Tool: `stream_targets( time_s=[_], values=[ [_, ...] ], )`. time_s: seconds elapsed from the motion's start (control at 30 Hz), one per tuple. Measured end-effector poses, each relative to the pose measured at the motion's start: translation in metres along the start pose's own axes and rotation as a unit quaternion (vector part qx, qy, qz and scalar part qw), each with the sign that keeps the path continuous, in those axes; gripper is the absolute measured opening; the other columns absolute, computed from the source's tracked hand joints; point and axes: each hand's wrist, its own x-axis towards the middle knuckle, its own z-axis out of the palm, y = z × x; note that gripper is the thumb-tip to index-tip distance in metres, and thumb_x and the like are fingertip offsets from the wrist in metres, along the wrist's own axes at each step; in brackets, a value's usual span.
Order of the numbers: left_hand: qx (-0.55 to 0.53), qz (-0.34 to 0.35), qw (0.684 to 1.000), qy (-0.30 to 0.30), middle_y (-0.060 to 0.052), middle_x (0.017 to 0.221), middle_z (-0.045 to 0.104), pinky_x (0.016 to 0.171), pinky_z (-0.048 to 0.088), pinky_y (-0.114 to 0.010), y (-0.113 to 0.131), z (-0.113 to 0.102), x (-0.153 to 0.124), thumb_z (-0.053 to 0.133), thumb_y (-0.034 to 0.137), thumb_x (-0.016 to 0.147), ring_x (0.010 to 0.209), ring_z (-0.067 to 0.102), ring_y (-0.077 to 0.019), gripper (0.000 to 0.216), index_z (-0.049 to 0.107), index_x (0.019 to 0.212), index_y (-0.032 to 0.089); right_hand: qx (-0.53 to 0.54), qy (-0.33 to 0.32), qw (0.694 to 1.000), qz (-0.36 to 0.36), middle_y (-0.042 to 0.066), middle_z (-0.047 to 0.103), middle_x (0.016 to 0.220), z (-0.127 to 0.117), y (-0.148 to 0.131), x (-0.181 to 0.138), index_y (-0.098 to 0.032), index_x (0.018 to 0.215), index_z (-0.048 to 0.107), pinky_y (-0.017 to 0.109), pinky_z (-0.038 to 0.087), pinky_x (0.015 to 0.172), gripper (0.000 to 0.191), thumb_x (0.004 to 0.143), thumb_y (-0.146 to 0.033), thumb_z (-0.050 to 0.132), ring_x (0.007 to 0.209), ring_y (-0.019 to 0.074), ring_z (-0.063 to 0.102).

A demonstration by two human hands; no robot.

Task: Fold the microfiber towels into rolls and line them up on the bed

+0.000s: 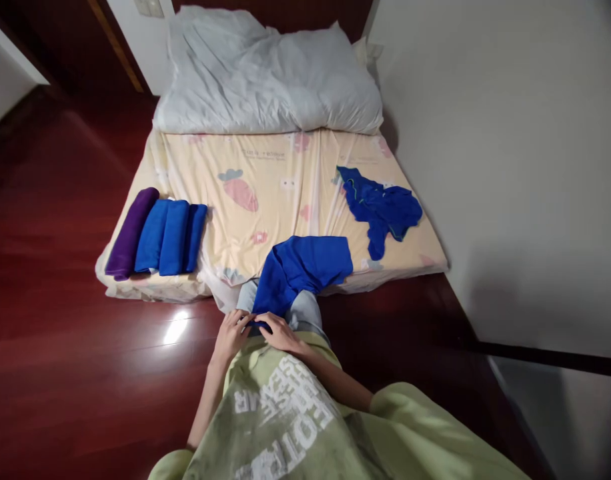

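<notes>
A long blue cloth [310,260] runs from the bed's front edge down over my lap. Its near end is bunched between my two hands, close to my waist. My left hand [234,329] grips that end from the left, fingers curled. From the other side, my right hand [279,331] pinches it, and the fingertips of both hands come close together. Whether the cloth is a towel or a garment, I cannot tell. On the bed to the right lies a crumpled blue garment [380,203] with thin green trim, apart from my hands.
Rolled or folded blue cloths [173,237] and a purple rolled cloth [132,233] lie side by side at the bed's left front. A white quilt [275,80] is heaped across the back of the patterned bed sheet [280,180]. A wall [510,167] borders the right side.
</notes>
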Motion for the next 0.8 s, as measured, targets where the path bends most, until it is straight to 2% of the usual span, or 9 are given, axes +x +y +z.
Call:
stream_targets(
  time_s=[0.1,0.23,0.33,0.4,0.5,0.6,0.7,0.8],
  values=[
    [0.014,0.002,1.0,0.028,-0.007,0.094,0.068,0.074,0.047,-0.033,0.001,-0.003,-0.009,0.055,0.013,0.094,0.083,0.061,-0.0208,0.021,0.07,0.106,0.021,0.015,0.003,1.0,0.007,0.006,0.072,0.109,-0.006,-0.003,-0.002,-0.024,0.114,0.067,0.038,0.056,0.098,0.024,0.093,-0.017,0.057,0.106,0.0204,0.068],
    [-0.013,-0.021,0.999,0.031,-0.007,0.097,0.068,0.076,0.047,-0.031,0.0,-0.009,-0.021,0.053,0.009,0.091,0.084,0.062,-0.0186,0.02,0.069,0.096,0.02,0.029,0.028,0.998,0.044,0.006,0.072,0.106,-0.025,0.0,0.001,-0.024,0.109,0.069,0.034,0.057,0.092,0.017,0.094,-0.028,0.064,0.102,0.0198,0.067],
    [-0.014,-0.035,0.999,0.018,-0.007,0.098,0.068,0.077,0.047,-0.031,-0.003,-0.015,-0.028,0.05,0.002,0.085,0.086,0.062,-0.0188,0.026,0.068,0.09,0.02,-0.048,0.112,0.989,0.089,0.009,0.071,0.115,-0.043,0.023,0.009,-0.023,0.117,0.069,0.039,0.051,0.103,0.023,0.097,-0.026,0.058,0.113,0.022,0.063],
    [-0.008,-0.047,0.999,0.008,-0.007,0.099,0.068,0.077,0.047,-0.032,-0.005,-0.02,-0.031,0.048,0.0,0.081,0.087,0.062,-0.0195,0.028,0.067,0.087,0.02,-0.119,0.14,0.975,0.124,0.011,0.068,0.125,-0.053,0.046,0.016,-0.022,0.125,0.066,0.045,0.045,0.111,0.031,0.095,-0.023,0.058,0.122,0.0242,0.058],
    [-0.006,-0.063,0.998,-0.008,-0.007,0.1,0.068,0.078,0.048,-0.034,-0.008,-0.025,-0.037,0.049,0.003,0.08,0.088,0.063,-0.0211,0.026,0.067,0.083,0.021,-0.184,0.098,0.965,0.158,0.013,0.063,0.134,-0.064,0.077,0.025,-0.02,0.126,0.067,0.049,0.045,0.109,0.035,0.091,-0.021,0.065,0.125,0.0267,0.054],
    [-0.012,-0.079,0.996,-0.032,-0.008,0.105,0.068,0.083,0.05,-0.037,-0.01,-0.028,-0.044,0.051,0.005,0.08,0.093,0.063,-0.0231,0.024,0.069,0.083,0.022,-0.205,0.024,0.964,0.165,0.013,0.068,0.125,-0.065,0.089,0.033,-0.019,0.108,0.073,0.049,0.047,0.102,0.019,0.089,-0.018,0.069,0.119,0.0285,0.056],
    [-0.015,-0.106,0.993,-0.047,-0.009,0.11,0.067,0.086,0.053,-0.039,-0.011,-0.031,-0.05,0.053,0.007,0.079,0.097,0.063,-0.0248,0.023,0.071,0.082,0.022,-0.199,0.012,0.968,0.151,0.011,0.073,0.107,-0.059,0.079,0.037,-0.018,0.1,0.074,0.046,0.047,0.098,0.011,0.093,-0.017,0.066,0.11,0.0275,0.06],
    [-0.022,-0.126,0.991,-0.046,-0.009,0.121,0.065,0.092,0.054,-0.042,-0.006,-0.035,-0.05,0.057,0.011,0.082,0.107,0.062,-0.0272,0.025,0.075,0.094,0.024,-0.173,0.04,0.98,0.093,0.011,0.074,0.105,-0.051,0.054,0.036,-0.018,0.106,0.073,0.042,0.046,0.098,0.014,0.097,-0.02,0.063,0.109,0.0253,0.062]
  ],
)
